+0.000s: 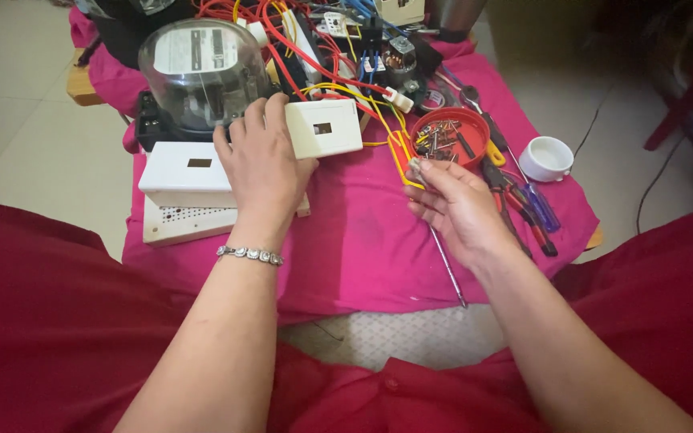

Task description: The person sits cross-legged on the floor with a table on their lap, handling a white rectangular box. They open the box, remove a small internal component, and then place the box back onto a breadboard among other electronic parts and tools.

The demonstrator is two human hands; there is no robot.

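Here the left hand (262, 164) lies flat on a white box (190, 172), the right hand (455, 208) pinching a small screw (413, 167).

Home electrical workbench, low table (346, 265) under pink cloth, tiled floor (18, 104), electricity meter (202, 72), wires (314, 56), screwdrivers (523, 208)

Free: bare pink cloth (354, 240) along the table's near edge.
Blocked: wires (314, 56), meter (202, 72) at the far edge; tools (523, 208) along the right edge.
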